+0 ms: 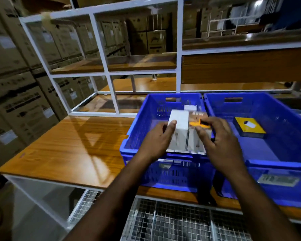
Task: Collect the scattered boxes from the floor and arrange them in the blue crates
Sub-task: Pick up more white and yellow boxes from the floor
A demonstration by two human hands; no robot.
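Note:
Two blue crates stand side by side on a wooden shelf. Over the left crate (pixel 141 129), my left hand (pixel 157 138) grips a white box (pixel 179 129) from its left side. My right hand (pixel 219 138) holds a box with an orange mark (pixel 196 125) right beside the white one. More small white boxes (pixel 190 107) lie deeper in the left crate, partly hidden by my hands. The right crate (pixel 268 152) contains a yellow and dark box (pixel 249 126) lying flat on its bottom.
The wooden shelf top (pixel 73 146) stretches left of the crates. A white metal rack frame (pixel 101 47) rises behind. Stacked cardboard cartons (pixel 16 94) fill the left wall. Wire mesh baskets (pixel 172 221) sit below the shelf edge.

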